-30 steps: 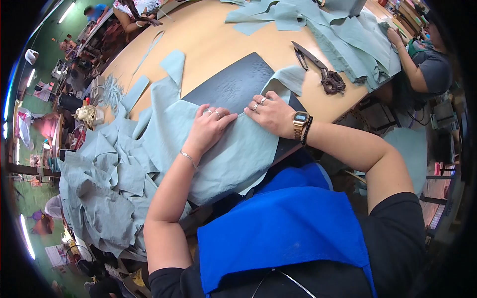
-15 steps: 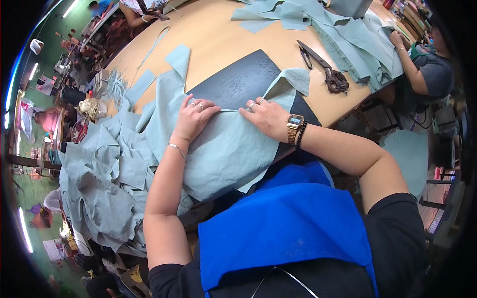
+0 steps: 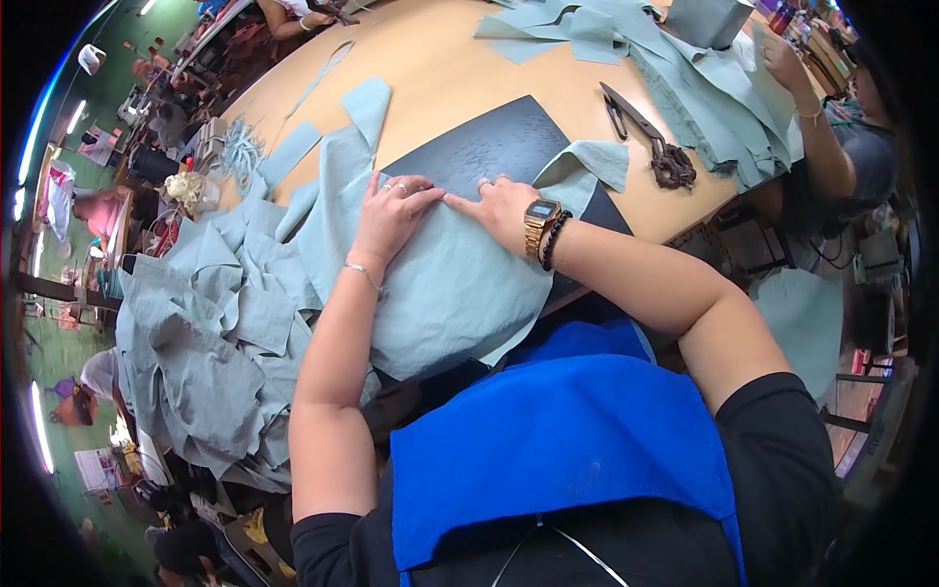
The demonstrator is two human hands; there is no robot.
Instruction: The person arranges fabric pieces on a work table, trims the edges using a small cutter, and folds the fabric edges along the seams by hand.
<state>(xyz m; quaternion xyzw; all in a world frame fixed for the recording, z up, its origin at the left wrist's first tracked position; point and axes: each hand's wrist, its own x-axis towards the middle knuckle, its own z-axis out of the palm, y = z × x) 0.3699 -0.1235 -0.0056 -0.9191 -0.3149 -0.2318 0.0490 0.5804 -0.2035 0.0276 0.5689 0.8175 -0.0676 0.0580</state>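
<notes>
A pale blue-green piece of fabric (image 3: 455,298) lies over a black board (image 3: 479,147) and hangs past the table's near edge. My left hand (image 3: 394,212) pinches the fabric's upper edge between thumb and fingers. Close beside it, my right hand (image 3: 501,212) has its fingers on the same edge, the index finger pointing at the left fingertips; its thumb is mostly hidden. A corner of the fabric is folded up on the board, right of my right hand.
Dark-handled scissors (image 3: 657,142) and small snips (image 3: 614,114) lie right of the board. A heap of matching fabric (image 3: 210,342) spills over the table's left side. More fabric pieces (image 3: 704,108) are stacked at the far right, by a co-worker (image 3: 831,147). Thin strips (image 3: 240,152) lie at left.
My right hand has slid left along the fabric edge, closing the gap to my left hand. The co-worker at right has raised a hand from the stack, and the view has shifted slightly.
</notes>
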